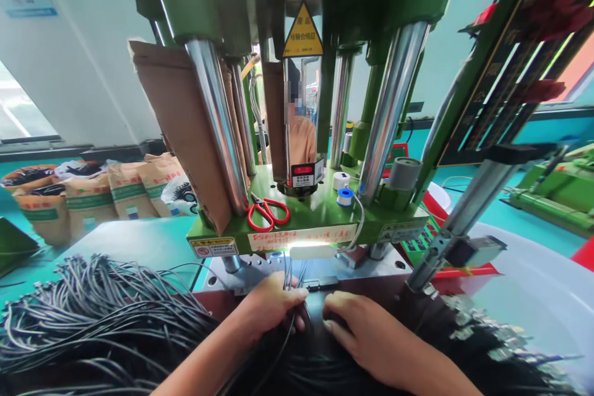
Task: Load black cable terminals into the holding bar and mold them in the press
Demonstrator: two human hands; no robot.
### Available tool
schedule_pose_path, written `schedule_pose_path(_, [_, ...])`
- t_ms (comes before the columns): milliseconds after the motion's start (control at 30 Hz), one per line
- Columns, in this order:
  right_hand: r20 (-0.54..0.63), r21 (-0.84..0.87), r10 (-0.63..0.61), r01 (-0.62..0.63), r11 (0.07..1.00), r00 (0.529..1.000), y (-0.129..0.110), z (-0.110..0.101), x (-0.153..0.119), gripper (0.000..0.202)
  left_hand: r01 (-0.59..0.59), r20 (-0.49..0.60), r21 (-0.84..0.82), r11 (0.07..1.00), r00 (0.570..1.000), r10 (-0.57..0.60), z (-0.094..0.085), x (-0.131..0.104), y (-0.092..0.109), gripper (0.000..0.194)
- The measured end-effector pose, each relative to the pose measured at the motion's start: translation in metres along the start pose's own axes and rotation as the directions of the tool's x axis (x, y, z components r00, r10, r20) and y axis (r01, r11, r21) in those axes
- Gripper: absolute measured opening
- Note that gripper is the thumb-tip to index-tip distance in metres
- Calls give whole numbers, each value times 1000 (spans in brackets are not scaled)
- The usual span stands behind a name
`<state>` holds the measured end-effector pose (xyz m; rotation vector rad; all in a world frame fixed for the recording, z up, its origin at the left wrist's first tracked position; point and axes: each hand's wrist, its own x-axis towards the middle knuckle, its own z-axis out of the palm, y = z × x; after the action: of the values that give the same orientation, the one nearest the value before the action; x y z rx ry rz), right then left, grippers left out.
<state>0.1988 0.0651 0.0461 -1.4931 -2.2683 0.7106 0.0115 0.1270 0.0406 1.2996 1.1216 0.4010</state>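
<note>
A tall green press (297, 25) fills the middle of the room, its polished steel columns (218, 130) running up from a green platen (315, 219) that carries a yellow warning triangle (302, 34) above and printed labels along its front edge. A strip of light (310, 251) glows just under that edge.

Spread across the bench to the left lies a big heap of thin dark cables (97, 309). They are slim, rubbery and grey-black, many ending in small plugs, and most run roughly left to right, fanning towards the press. A second mass with paler metal ends (473, 328) lies on the right.

A few of those cables (290, 272) stand out from the rest: their long axis runs away from the person, straight forward under the platen, with the far ends beside a small black block (320, 285).

The left hand (273, 309) is curled loosely closed around these strands, fingers wrapped over them, one cable trailing back past the wrist. The right hand (366, 331) lies palm down on the dark bundle just beside it, fingers bent and pressing; whether it actually grips a strand I cannot tell.

Red-handled scissors (268, 213) lie on the platen, near a blue-rimmed roll of tape (344, 196). Brown paper sacks (116, 192) stand against the left wall. Another person (301, 136) shows through the gap behind the press.
</note>
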Motion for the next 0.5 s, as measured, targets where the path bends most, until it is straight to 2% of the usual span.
schedule_pose_path(500, [1, 17, -2, 2, 1000, 1000, -1, -1, 0, 14, -5, 3, -9, 1000, 1000, 6, 0, 1, 0, 28])
